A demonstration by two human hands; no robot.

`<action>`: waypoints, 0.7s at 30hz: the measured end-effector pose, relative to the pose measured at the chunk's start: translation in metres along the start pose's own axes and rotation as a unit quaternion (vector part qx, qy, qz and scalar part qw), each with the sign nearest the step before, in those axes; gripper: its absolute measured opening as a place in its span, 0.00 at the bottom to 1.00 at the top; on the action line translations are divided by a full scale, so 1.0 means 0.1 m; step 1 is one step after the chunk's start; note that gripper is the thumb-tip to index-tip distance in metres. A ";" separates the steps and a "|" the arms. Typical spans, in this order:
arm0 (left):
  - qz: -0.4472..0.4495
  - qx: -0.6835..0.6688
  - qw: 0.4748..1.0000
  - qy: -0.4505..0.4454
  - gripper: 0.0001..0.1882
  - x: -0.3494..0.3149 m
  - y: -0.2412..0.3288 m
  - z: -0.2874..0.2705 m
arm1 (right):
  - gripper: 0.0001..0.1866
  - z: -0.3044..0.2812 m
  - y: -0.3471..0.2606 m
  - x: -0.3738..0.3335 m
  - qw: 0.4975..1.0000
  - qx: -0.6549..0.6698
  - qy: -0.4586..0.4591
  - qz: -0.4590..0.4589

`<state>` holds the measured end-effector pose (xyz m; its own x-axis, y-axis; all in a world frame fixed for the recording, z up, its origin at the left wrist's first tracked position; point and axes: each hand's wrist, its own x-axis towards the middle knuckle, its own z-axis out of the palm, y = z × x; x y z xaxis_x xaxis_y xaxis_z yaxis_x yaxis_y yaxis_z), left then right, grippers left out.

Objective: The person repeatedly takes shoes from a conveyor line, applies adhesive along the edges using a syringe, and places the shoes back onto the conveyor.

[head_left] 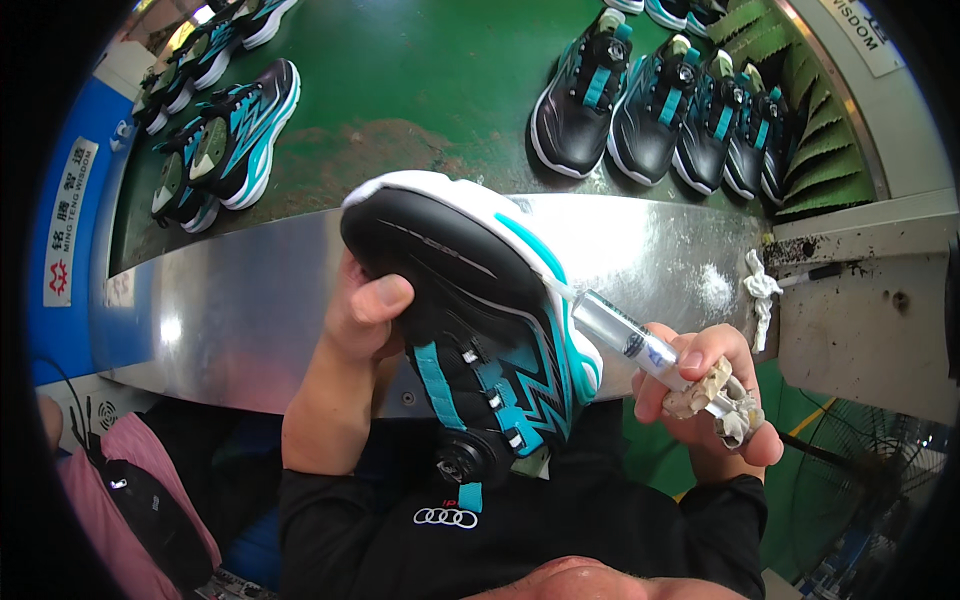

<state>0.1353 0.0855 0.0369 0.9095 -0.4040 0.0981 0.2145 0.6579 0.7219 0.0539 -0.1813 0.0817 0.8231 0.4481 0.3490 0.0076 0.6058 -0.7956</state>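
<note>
Above the steel bench (250, 300), the left hand (365, 315) clamps the black-and-teal sports shoe (480, 320) while the right hand (705, 395), pinching a clear glue-crusted syringe (630, 340), doses the sole seam; next requires steady plunger pressure along the seam.

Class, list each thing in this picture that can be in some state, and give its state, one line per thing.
Shoe: held up, toe away from the person, by the left hand.
Syringe: gripped in the right hand, tip at the shoe's sole edge, crusted at the plunger end.
Shoes on the belt: standing in a row, untouched.
White rag: knotted, hanging.
</note>
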 end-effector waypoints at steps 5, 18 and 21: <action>-0.035 -0.021 0.999 0.007 0.36 0.03 -0.06 -0.13 | 0.48 -0.05 0.07 -0.12 0.999 0.001 0.033 0.007; -0.070 -0.146 0.987 0.018 0.33 0.08 -0.09 -0.18 | 0.46 -0.07 0.10 -0.41 0.998 0.008 0.037 0.056; -0.083 -0.163 0.983 0.015 0.32 0.08 -0.11 -0.20 | 0.46 -0.06 0.14 -0.49 0.998 0.021 0.043 0.051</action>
<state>0.1471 0.0875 0.0162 0.8615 -0.5072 -0.0258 0.4586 0.7551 0.4685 0.0170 -0.1989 0.0507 0.8637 0.4520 0.2228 -0.1007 0.5881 -0.8025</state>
